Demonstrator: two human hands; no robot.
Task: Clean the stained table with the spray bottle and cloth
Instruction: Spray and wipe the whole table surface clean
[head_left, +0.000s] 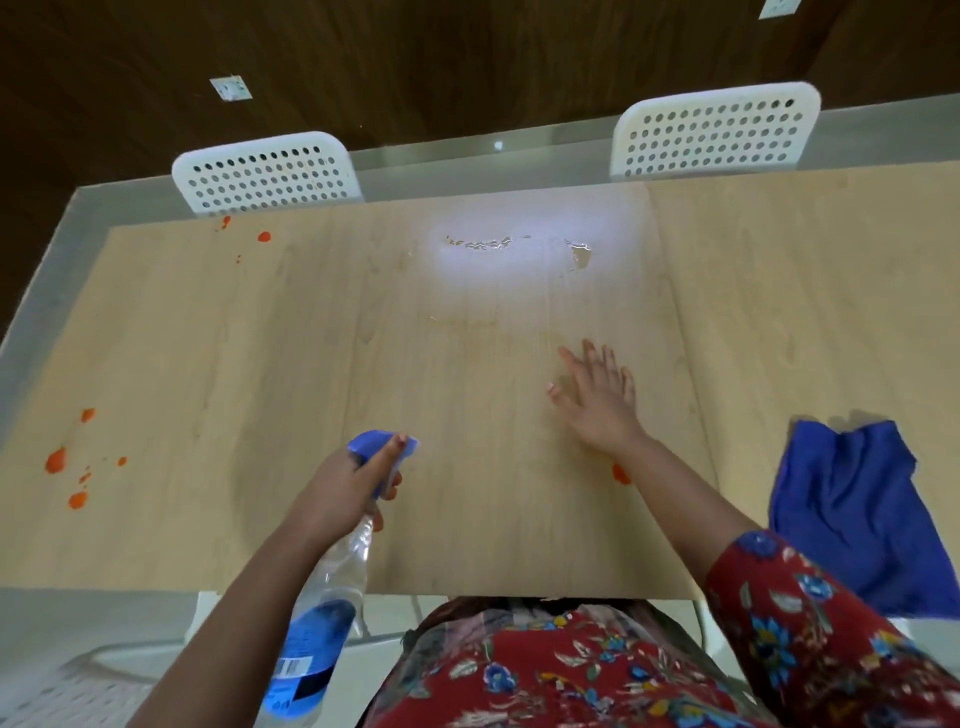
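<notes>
A light wooden table (218, 338) carries orange stains at the near left (56, 460), at the far left (264, 237) and one by my right wrist (620, 473). My left hand (343, 493) grips the neck of a clear spray bottle (322, 613) with a blue trigger head (384, 447), index finger along the head, nozzle pointing away over the table. My right hand (597, 395) lies flat on the table with fingers spread and holds nothing. A crumpled blue cloth (852, 514) lies on the table's near right, apart from both hands.
Wet patches (519, 247) glisten under a light glare at the table's far middle. Two white perforated chairs (267, 174) (714, 130) stand at the far edge. Another white chair (62, 686) sits at my near left. The table's near edge (519, 596) meets my lap.
</notes>
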